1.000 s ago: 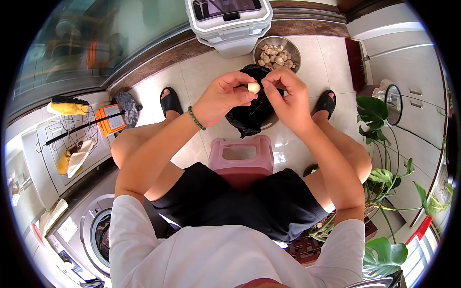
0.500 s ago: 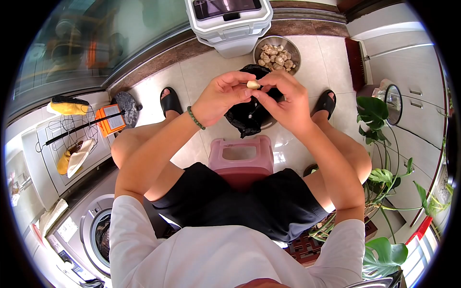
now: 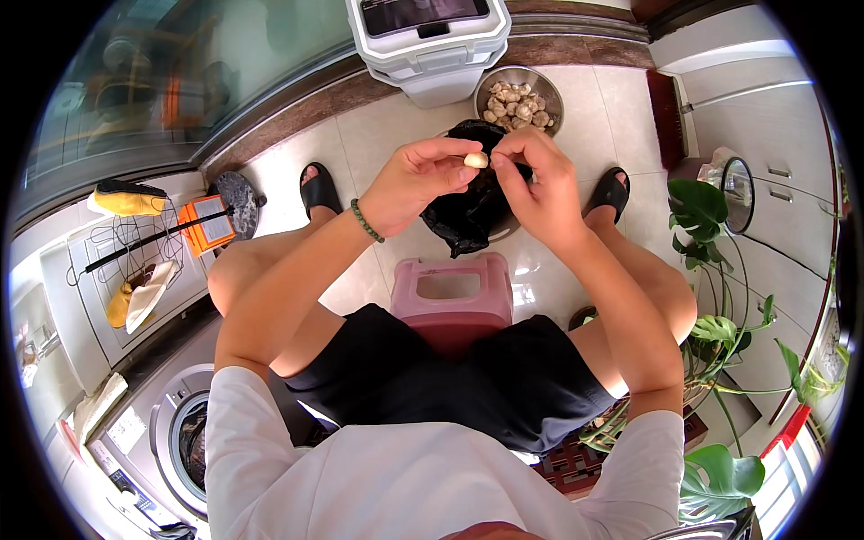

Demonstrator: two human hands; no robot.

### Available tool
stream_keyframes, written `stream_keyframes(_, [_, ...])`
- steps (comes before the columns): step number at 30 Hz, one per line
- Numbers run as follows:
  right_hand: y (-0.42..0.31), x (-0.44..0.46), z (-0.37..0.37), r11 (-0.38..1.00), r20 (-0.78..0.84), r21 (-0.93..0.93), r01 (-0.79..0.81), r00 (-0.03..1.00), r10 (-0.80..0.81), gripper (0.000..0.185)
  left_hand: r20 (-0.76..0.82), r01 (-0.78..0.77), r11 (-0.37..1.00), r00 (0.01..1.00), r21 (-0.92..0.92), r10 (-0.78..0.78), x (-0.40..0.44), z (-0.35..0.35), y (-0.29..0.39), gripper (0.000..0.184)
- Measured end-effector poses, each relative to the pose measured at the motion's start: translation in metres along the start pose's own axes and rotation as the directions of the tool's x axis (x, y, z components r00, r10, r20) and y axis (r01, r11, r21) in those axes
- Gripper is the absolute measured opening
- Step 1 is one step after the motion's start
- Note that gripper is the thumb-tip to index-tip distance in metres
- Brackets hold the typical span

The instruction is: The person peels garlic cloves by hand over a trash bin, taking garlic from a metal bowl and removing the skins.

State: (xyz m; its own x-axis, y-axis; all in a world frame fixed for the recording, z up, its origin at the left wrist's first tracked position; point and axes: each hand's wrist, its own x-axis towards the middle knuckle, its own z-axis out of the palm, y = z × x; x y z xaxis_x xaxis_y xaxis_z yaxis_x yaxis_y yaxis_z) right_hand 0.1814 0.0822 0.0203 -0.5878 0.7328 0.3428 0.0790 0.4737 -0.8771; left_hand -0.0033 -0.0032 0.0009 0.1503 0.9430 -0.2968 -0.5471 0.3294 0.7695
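A pale garlic clove (image 3: 476,160) sits between the thumb and fingertips of my left hand (image 3: 421,180), which wears a green beaded bracelet (image 3: 366,221). At the clove's right end, my right hand (image 3: 540,184) has its thumb and index finger pinched together; whether they hold a bit of skin is too small to see. Both hands are above a container lined with a black plastic bag (image 3: 461,216). Beyond them on the floor stands a metal bowl (image 3: 555,90) with several garlic bulbs (image 3: 515,106).
A pink plastic stool (image 3: 450,310) is between my legs. A white and grey bin (image 3: 432,63) with a phone-like screen (image 3: 423,14) on top stands ahead. To the right are a leafy plant (image 3: 700,211) and white cabinets; a washing machine (image 3: 184,432) is at left.
My right thumb and index finger have drawn slightly away from the clove and closed into a pinch. More of the clove shows in my left hand, which has hardly moved.
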Motion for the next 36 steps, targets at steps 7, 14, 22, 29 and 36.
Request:
stream_keyframes(7, [-0.004, 0.002, 0.002, 0.996, 0.027, 0.000, 0.092, 0.995, -0.092, 0.011, 0.003, -0.038, 0.999, 0.999, 0.001, 0.038, 0.000, 0.000, -0.002, 0.030])
stream_keyframes(14, [-0.004, 0.000, 0.003, 0.999, 0.020, 0.000, 0.049, 0.999, -0.049, 0.007, 0.005, -0.034, 0.999, 0.999, 0.006, 0.034, 0.000, -0.002, -0.003, 0.030])
stream_keyframes(22, [0.007, -0.002, 0.005, 0.999, -0.009, 0.008, -0.043, 0.999, 0.043, 0.008, -0.016, -0.001, 0.999, 1.000, 0.044, 0.002, -0.001, 0.002, 0.004, 0.030])
stream_keyframes(29, [0.001, -0.001, 0.002, 0.997, 0.016, 0.053, 0.054, 0.998, -0.055, 0.014, 0.003, 0.003, 1.000, 1.000, 0.014, -0.003, -0.001, 0.002, 0.005, 0.033])
stream_keyframes(36, [-0.002, 0.000, 0.003, 0.995, 0.027, 0.036, 0.093, 0.995, -0.094, 0.018, 0.020, 0.011, 1.000, 1.000, -0.022, -0.011, 0.000, -0.001, 0.002, 0.033])
